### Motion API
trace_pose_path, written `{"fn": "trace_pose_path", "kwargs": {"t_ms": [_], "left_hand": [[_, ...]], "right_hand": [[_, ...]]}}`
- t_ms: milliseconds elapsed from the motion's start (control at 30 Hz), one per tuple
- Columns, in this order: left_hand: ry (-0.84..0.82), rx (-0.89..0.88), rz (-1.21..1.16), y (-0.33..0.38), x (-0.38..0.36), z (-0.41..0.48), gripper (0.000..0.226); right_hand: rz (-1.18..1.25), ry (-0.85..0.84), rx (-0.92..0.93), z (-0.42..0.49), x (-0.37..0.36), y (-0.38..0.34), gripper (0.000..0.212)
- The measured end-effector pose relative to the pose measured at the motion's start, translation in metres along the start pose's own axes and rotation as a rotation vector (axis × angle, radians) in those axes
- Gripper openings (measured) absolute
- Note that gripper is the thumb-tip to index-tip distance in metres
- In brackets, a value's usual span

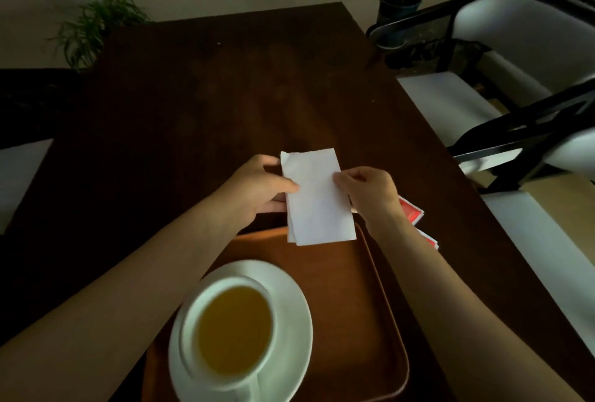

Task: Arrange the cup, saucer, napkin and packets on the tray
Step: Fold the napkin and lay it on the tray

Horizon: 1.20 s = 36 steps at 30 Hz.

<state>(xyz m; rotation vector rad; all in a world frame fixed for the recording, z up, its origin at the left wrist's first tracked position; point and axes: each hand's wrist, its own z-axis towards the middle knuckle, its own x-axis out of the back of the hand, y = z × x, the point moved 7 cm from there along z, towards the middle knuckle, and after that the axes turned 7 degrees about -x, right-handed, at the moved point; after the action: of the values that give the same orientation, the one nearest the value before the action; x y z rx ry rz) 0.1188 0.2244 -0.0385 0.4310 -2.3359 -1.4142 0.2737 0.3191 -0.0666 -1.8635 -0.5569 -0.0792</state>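
Folded napkin (pixel 317 197) pinched at its side edges by left hand (pixel 257 189) and right hand (pixel 370 195) — long axis running away from the person, near end overhanging the tray (pixel 380 305) far rim. Open tray floor lies directly below, nearer than the hands — beside the cup (pixel 230 334) on its saucer (pixel 289 305).

You are working in a dim, underexposed scene: the dark worktop (pixel 225 95) swallows most detail, and its left side falls almost to black. The light reaches you from the far wall and the right, where the white chair cushions (pixel 521 34) show brightest. The white napkin (pixel 317 198) stands out sharply against the gloom, close to blown out. The cup (pixel 231 334) and saucer (pixel 289 321) near the bottom edge are smeared with blur. Straight lines bow at the edges from the wide lens, and the plants (pixel 96 21) at the back look soft.
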Motion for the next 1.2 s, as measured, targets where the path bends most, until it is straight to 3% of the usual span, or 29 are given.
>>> {"fn": "trace_pose_path", "kwargs": {"t_ms": [167, 367, 700, 967, 1067, 1200], "left_hand": [[0.149, -0.020, 0.181, -0.016, -0.023, -0.044, 0.067], [0.167, 0.001, 0.365, -0.058, -0.054, -0.077, 0.052], [0.181, -0.033, 0.360, -0.076, -0.053, -0.091, 0.065], [0.153, -0.017, 0.385, -0.077, -0.058, -0.087, 0.063], [0.138, -0.019, 0.403, -0.074, -0.062, -0.081, 0.063], [0.107, -0.037, 0.378, -0.070, -0.068, -0.076, 0.063]], "right_hand": [[-0.154, 0.051, 0.046, -0.036, 0.027, 0.026, 0.010], [-0.392, 0.017, 0.091, -0.058, 0.030, 0.049, 0.010], [-0.465, 0.095, 0.244, -0.078, 0.021, 0.052, 0.010], [-0.740, 0.031, 0.647, -0.109, 0.020, 0.056, 0.026], [-0.870, -0.025, 0.651, -0.110, 0.015, 0.066, 0.032], [-0.920, 0.036, 0.630, -0.105, 0.021, 0.067, 0.032]]}}
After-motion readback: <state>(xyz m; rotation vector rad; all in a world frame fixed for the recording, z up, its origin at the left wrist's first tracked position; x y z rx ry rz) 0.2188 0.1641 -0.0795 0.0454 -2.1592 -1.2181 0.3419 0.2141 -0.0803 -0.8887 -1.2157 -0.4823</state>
